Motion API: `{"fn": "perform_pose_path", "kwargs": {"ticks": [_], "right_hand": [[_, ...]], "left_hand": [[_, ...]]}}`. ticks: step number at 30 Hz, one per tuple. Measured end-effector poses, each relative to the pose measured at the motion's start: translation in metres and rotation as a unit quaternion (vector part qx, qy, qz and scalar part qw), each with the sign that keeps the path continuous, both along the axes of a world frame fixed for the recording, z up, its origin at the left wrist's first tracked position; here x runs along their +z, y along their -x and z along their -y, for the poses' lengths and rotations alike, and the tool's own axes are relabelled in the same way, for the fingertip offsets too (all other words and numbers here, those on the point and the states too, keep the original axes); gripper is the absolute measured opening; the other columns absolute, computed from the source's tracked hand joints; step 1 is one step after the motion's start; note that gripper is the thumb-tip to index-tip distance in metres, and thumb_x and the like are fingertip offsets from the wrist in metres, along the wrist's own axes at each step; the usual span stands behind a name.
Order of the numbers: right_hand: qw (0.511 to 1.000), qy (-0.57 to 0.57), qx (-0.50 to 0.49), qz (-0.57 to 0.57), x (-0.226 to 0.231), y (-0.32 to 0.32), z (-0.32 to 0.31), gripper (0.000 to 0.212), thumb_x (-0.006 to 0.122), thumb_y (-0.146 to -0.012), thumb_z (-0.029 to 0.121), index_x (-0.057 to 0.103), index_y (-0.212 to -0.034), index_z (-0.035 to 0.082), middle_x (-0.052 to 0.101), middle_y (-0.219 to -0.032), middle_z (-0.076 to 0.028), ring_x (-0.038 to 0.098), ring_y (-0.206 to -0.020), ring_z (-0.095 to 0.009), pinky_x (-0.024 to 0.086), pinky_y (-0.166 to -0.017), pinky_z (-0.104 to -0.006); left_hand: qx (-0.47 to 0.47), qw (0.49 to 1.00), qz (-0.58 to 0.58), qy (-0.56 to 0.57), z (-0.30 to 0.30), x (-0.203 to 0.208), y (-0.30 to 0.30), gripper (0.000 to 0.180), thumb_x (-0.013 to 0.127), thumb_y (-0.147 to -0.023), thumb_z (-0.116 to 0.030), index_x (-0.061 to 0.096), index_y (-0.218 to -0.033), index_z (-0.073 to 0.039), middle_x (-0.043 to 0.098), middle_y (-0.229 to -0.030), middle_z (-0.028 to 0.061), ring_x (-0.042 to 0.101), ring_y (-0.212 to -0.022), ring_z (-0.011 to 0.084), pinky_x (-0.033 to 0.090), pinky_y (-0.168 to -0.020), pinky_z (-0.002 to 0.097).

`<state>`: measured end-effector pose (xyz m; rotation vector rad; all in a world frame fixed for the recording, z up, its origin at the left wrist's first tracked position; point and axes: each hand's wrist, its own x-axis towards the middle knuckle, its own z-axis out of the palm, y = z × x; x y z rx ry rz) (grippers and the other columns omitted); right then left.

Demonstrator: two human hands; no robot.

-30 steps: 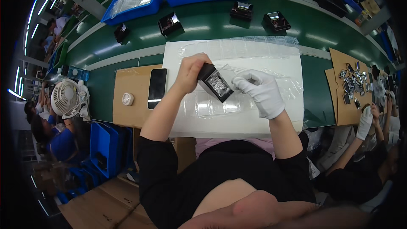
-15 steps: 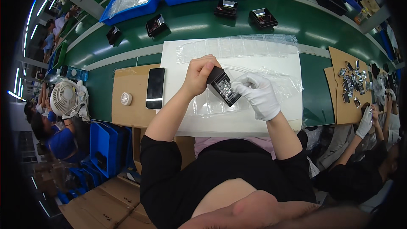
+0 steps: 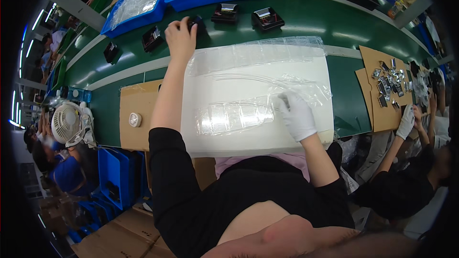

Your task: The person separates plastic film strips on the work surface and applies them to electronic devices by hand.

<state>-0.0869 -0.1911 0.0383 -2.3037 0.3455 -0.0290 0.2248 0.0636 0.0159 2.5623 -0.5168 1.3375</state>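
Observation:
My bare left hand (image 3: 181, 39) reaches out over the green bench with its fingers closed on a small black box (image 3: 197, 25). It is partly hidden behind the fingers and slightly blurred. Similar black boxes with shiny inner parts stand in a row on either side, including one black unit (image 3: 152, 39) to the left and another (image 3: 224, 14) to the right. Over the white board (image 3: 267, 144) is my gloved right hand (image 3: 297, 116), its fingers curled together; anything in them is hidden. Beside it lie clear plastic film strips (image 3: 234, 116).
Blue trays of clear film, one at the far middle (image 3: 217, 1), stand behind the boxes. Cardboard (image 3: 135, 136) with a small white round item (image 3: 135, 120) lies left, near a white fan (image 3: 67, 120). At right, a co-worker's hands are beside cardboard (image 3: 382, 125) bearing shiny parts.
My left hand has carried the black box from above the white board to the row on the far bench. The right hand has come off the box and sits slightly lower.

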Motion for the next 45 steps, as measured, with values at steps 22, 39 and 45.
{"fn": "perform_pose_path", "kwargs": {"ticks": [22,39,45], "right_hand": [[0.938,0.342,0.046,-0.027,-0.038,-0.012,-0.017,0.034,0.059,-0.087,0.016,0.058,-0.116,-0.002,0.065,-0.092,-0.019,0.065,-0.084,-0.034,0.053,-0.082,-0.0417],[0.849,-0.528,0.006,0.001,0.023,0.034,0.146,0.022,0.062,-0.1,0.017,0.067,-0.105,-0.004,0.066,-0.08,-0.011,0.058,-0.069,-0.018,0.048,-0.071,-0.0267],[0.817,-0.564,-0.077,0.092,0.019,0.009,0.06,0.018,0.062,-0.1,0.014,0.061,-0.109,-0.002,0.065,-0.091,-0.01,0.06,-0.077,-0.018,0.051,-0.076,-0.0281]], "left_hand": [[-0.311,0.778,-0.539,0.092,0.082,-0.039,0.206,0.021,0.044,-0.108,-0.026,0.052,-0.106,-0.006,0.067,-0.079,0.014,0.063,-0.069,0.0335,0.048,-0.068,0.0415],[-0.384,0.617,-0.687,-0.008,0.074,-0.02,0.173,0.04,0.051,-0.102,-0.037,0.046,-0.127,-0.006,0.065,-0.094,0.0118,0.063,-0.082,0.0265,0.049,-0.076,0.0343],[-0.184,0.895,-0.384,0.133,0.037,-0.015,0.011,0.063,0.068,-0.093,-0.036,0.046,-0.138,0.001,0.055,-0.13,0.0211,0.057,-0.117,0.0336,0.046,-0.101,0.0436]]}}
